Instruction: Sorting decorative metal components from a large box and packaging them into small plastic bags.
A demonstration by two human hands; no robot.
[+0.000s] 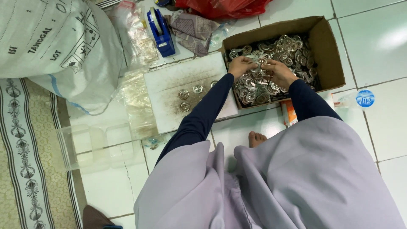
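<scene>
A brown cardboard box [330, 51] on the tiled floor is filled with several small round silver metal pieces [288, 48]. Both my hands reach into it over the near half of the pile. My left hand [240, 65] and my right hand [277, 73] are close together, fingers pinched on one round silver piece [257, 66] held between them. Dark blue sleeves cover both arms. A worn white board [169, 82] lies left of the box with three round silver pieces [185, 99] on it.
A big white woven sack [55, 42] lies at the top left. A blue tape dispenser [161, 29], clear plastic bags [137, 101], a clear plastic tray [99, 144], a red bag [220, 6] and a patterned mat [25, 169] surround the board. My bare foot [255, 138] shows below the box.
</scene>
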